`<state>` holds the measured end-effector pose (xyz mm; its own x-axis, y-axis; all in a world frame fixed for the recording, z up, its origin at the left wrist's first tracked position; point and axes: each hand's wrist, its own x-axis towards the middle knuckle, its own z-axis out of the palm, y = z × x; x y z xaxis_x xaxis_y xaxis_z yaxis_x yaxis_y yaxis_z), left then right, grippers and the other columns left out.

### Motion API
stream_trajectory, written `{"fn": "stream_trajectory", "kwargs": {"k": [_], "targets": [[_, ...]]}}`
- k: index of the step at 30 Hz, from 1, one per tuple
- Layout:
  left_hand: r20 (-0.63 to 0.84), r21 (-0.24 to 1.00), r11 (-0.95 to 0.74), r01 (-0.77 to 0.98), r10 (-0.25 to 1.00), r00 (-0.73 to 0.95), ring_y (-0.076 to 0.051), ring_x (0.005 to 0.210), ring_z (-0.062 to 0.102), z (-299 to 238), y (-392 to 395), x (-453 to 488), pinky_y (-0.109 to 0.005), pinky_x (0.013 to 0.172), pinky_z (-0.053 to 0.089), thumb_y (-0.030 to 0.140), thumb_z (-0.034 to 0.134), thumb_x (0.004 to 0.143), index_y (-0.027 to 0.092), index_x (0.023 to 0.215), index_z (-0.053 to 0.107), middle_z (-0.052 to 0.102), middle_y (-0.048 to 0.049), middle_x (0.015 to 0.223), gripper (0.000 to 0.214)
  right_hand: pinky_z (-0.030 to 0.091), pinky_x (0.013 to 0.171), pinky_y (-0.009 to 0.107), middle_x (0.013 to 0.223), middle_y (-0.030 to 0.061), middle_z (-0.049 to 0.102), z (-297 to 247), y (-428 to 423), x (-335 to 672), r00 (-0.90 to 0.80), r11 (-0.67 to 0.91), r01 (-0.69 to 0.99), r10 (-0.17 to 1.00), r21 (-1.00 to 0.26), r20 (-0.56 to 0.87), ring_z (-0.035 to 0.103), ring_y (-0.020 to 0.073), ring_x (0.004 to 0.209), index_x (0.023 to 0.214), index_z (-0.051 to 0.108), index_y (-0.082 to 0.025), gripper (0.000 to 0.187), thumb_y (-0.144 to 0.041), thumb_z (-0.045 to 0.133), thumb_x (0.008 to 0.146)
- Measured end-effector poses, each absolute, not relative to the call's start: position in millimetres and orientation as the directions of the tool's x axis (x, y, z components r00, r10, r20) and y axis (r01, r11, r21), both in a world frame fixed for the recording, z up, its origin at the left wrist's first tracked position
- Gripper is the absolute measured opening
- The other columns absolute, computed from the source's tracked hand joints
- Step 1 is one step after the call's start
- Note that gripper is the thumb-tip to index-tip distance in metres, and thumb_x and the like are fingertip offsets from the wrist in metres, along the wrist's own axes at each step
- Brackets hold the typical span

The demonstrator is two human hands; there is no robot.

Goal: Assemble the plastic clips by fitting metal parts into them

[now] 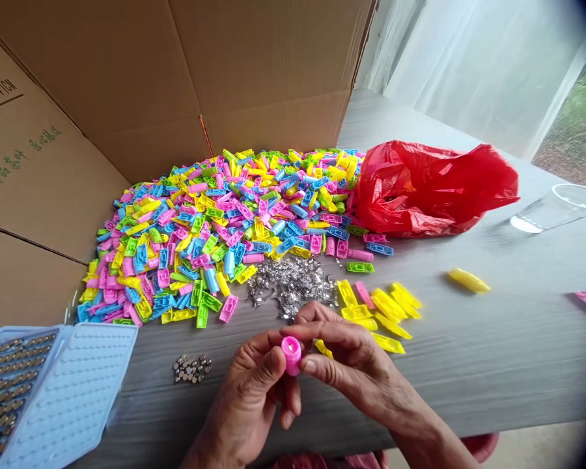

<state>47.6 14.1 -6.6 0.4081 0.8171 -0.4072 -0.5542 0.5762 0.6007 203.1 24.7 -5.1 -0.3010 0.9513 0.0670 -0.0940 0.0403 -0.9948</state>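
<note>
Both hands are close together at the front of the table. A small pink plastic casing (291, 355) stands upright between them, pinched by the fingers of my left hand (251, 397) and my right hand (351, 365). Just beyond my fingertips lies a heap of small silver metal clips (290, 286). To the right of my right hand are several loose yellow plastic pieces (385, 312). Left of my left hand sits a small pile of button cells (191, 369). A large heap of pink, blue, yellow and green plastic pieces (215, 234) spreads behind them.
A blue blister tray of button cells (10, 391) and its lid (85, 391) lie at the left of the grey wood-grain table (488, 352). A cardboard box wall (88, 111) stands behind. A red plastic bag (430, 189) and a transparent cup (557, 207) lie to the right.
</note>
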Motion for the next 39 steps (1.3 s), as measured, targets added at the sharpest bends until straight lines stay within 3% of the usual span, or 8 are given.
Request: {"fn": "stream_trajectory", "kwargs": {"k": [3,7,10,15,19,26,36,39], "targets": [[-0.434,0.579,0.621,-0.528,0.783,0.446,-0.004,0.034,0.050,-5.5,17.1,46.8,-0.011,0.031,0.040,0.042,0.079,0.066,0.013,0.089,0.076,0.060,0.0017,0.049,0.037,0.045,0.069,0.029,0.080,0.0021,0.052,-5.7,28.8,203.6,-0.331,-0.071,-0.120,0.943,-0.990,-0.028,0.053,0.0155,0.077,0.090,0.076,-0.025,0.025,-0.046,0.067,0.080],[-0.452,0.574,0.634,-0.518,0.773,0.445,-0.010,0.041,0.060,-4.2,20.2,46.9,-0.016,0.036,0.049,0.050,0.070,0.073,0.010,0.070,0.074,0.067,-0.0045,0.052,0.040,0.045,0.061,0.024,0.080,0.0012,0.052,-10.7,32.9,204.6,-0.416,-0.267,-0.241,0.897,-0.933,-0.149,0.053,0.0125,0.071,0.083,0.073,-0.020,0.022,-0.041,0.067,0.081],[-0.487,0.562,0.651,-0.510,0.759,0.432,-0.014,0.046,0.065,-2.5,22.7,47.4,-0.021,0.040,0.054,0.057,0.066,0.073,0.009,0.071,0.074,0.070,-0.0063,0.056,0.049,0.046,0.063,0.022,0.083,0.0010,0.053,-12.6,33.6,206.8,-0.429,-0.302,-0.273,0.888,-0.913,-0.165,0.054,0.0115,0.073,0.082,0.072,-0.019,0.019,-0.037,0.067,0.082],[-0.499,0.574,0.658,-0.487,0.753,0.429,-0.014,0.047,0.066,5.2,25.2,48.7,-0.021,0.042,0.054,0.046,0.073,0.071,0.011,0.067,0.074,0.070,-0.0046,0.057,0.035,0.047,0.063,0.021,0.083,0.0008,0.053,-13.6,33.2,209.3,-0.415,-0.294,-0.296,0.896,-0.909,-0.154,0.054,0.0109,0.073,0.083,0.073,-0.019,0.017,-0.036,0.069,0.080],[-0.510,0.631,0.641,-0.436,0.767,0.389,-0.012,0.053,0.066,12.3,24.4,49.1,-0.019,0.047,0.055,0.034,0.079,0.068,0.012,0.080,0.076,0.068,-0.0021,0.061,0.025,0.047,0.066,0.023,0.085,0.0008,0.056,-16.7,31.0,210.8,-0.355,-0.240,-0.315,0.927,-0.918,-0.121,0.055,0.0115,0.074,0.089,0.074,-0.024,0.016,-0.038,0.067,0.082],[-0.491,0.676,0.609,-0.416,0.792,0.362,-0.011,0.055,0.066,12.8,23.6,52.9,-0.019,0.049,0.054,0.031,0.081,0.067,0.017,0.085,0.077,0.068,-0.0010,0.065,0.023,0.047,0.077,0.028,0.086,0.0015,0.062,-11.5,26.8,213.9,-0.277,-0.082,-0.182,0.960,-0.980,-0.029,0.057,0.0156,0.084,0.093,0.074,-0.030,0.015,-0.037,0.064,0.085],[-0.331,0.826,0.453,-0.334,0.871,0.363,-0.011,0.063,0.061,9.6,18.4,49.9,-0.018,0.053,0.050,0.027,0.072,0.077,0.023,0.096,0.076,0.066,-0.0009,0.075,0.020,0.048,0.062,0.025,0.080,0.0003,0.054,-7.3,21.2,210.0,-0.245,-0.105,-0.270,0.969,-0.957,-0.038,0.056,0.0120,0.070,0.091,0.074,-0.026,0.013,-0.034,0.068,0.082],[-0.311,0.844,0.423,-0.331,0.887,0.340,-0.012,0.061,0.062,4.7,15.6,49.6,-0.019,0.050,0.050,0.026,0.071,0.079,0.023,0.094,0.076,0.067,-0.0013,0.076,0.017,0.048,0.061,0.025,0.077,-0.0001,0.054,-7.6,19.9,208.1,-0.238,-0.038,-0.233,0.971,-0.972,0.019,0.056,0.0119,0.067,0.089,0.073,-0.025,0.012,-0.032,0.067,0.083]]}}
